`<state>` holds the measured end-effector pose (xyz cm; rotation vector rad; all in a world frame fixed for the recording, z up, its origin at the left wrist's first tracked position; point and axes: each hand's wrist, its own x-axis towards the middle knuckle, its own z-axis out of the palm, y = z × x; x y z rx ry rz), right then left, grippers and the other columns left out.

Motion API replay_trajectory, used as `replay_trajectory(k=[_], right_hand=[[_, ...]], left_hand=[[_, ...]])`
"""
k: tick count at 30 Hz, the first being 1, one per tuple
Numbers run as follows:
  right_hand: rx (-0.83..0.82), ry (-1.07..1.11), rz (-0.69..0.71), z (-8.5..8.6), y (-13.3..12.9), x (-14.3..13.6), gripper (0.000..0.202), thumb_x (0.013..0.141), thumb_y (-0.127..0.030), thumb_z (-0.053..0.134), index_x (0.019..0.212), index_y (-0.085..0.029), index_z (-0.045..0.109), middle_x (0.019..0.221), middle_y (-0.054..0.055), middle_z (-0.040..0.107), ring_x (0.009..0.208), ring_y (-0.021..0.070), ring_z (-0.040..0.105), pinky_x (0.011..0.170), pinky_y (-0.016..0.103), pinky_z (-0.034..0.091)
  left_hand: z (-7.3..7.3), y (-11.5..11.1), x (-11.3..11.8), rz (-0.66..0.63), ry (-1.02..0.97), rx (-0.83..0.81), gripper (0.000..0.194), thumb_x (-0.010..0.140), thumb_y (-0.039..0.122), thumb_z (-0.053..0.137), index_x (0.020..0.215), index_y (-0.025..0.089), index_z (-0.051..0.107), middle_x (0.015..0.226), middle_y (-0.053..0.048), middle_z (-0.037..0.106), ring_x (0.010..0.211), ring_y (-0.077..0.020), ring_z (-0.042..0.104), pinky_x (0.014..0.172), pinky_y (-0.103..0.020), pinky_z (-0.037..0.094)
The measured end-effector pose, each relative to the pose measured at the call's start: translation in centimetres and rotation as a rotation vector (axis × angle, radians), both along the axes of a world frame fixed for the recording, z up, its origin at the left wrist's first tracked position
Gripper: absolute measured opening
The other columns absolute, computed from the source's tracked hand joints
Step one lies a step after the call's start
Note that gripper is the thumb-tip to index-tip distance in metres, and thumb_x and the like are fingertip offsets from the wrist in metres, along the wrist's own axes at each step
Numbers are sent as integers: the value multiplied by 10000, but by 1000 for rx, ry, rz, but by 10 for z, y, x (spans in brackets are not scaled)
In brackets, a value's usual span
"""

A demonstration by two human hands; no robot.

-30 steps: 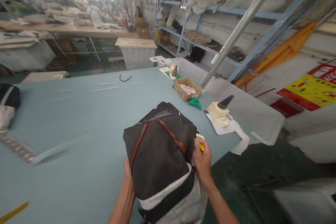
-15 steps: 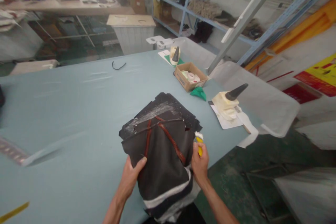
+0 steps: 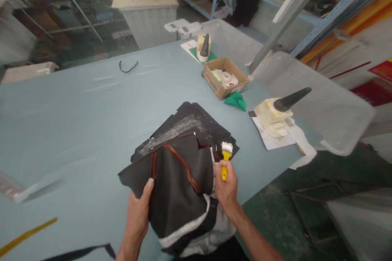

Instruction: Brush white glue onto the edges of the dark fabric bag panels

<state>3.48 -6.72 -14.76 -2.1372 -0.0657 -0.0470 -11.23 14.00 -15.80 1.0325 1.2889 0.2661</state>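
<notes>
A: Head view. Hands first?

B: Left hand is clamping the left side of the dark piece, thumb lying on the front, other fingers mostly hiding behind. Right hand is closing its fingers around the yellow brush at the piece's right edge, bristles pointing up and carrying white stuff.

A: Where's the piece sitting?

B: Between both hands, at the table's near edge. It's smooth, matte, bag-like, with two reddish-brown strips slanting down it and a pale band curving across the bottom. Beyond it, black sheets are fanning out flat on the blue-grey table, notched edges, white streaks and specks.

A: Containers?

B: Open cardboard box is holding whitish rolls, maybe tape; too small to be sure. Crumpled green cloth is lying just beside it. Translucent plastic bin is standing along the right side.

A: Block nearby?

B: Cream, rough block, black cone jutting from it, resting on white card.
</notes>
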Motion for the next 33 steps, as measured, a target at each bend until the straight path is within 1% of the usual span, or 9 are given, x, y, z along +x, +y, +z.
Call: replay_trajectory(k=[2,5,7,11,14,17,26,29,33], right_hand=[[-20,26,-1,-12,-1,10,455,983,-658,508,864,-226,590,672,-9,619,586,178,570,593,286,444],[-8,50,27,-16,-21,24,409,1013,-610,504,951,-219,604,876,57,754,678,196,671,662,306,513],[13,-10,64,-7,-37,36,368,1037,-566,502,1019,-215,610,963,75,781,694,189,687,688,313,538],[83,-182,230,28,-44,60,386,1075,-525,462,1204,-199,624,814,28,751,576,158,607,596,282,516],[120,-187,394,48,-24,73,456,1105,-507,376,1314,-189,627,765,13,717,549,149,586,555,274,493],[100,-143,471,55,4,78,445,1100,-486,386,1302,-189,649,824,34,742,594,150,623,594,284,515],[138,81,215,41,47,79,307,973,-489,636,1022,-193,699,821,28,745,641,150,664,590,246,542],[32,-23,227,42,58,74,257,954,-440,663,937,-193,733,859,42,761,744,181,708,692,278,574],[-54,-152,369,43,80,55,161,987,-319,638,943,-203,741,898,40,774,807,183,730,774,288,574]], left_hand=[[-7,4,15,14,34,-56,604,751,529,850,1219,170,721,1153,-121,789,1129,-339,736,1094,-535,542],[-20,3,30,14,136,-7,550,764,531,831,1143,144,736,1109,-150,791,1126,-369,729,1088,-577,529],[-27,1,34,16,181,50,553,760,541,826,1115,125,742,1102,-169,788,1125,-382,724,1079,-585,529],[-32,-3,35,39,213,67,614,735,570,828,1132,110,742,1121,-182,784,1125,-387,721,1068,-585,533],[-31,-4,36,38,251,76,659,722,612,822,1146,114,741,1142,-178,782,1154,-397,711,1068,-583,533],[-29,-4,37,28,278,91,650,723,605,811,1144,115,743,1142,-174,784,1156,-395,711,1065,-566,538],[-34,-5,33,-5,282,110,618,727,625,771,1107,138,740,1120,-172,781,1120,-392,715,1060,-554,541],[-32,-5,35,-19,305,82,565,723,621,749,1034,150,735,1042,-165,784,1052,-400,726,1013,-567,562],[-26,-4,38,-31,300,113,536,715,609,727,998,153,728,1004,-162,783,1037,-401,726,971,-546,583]])
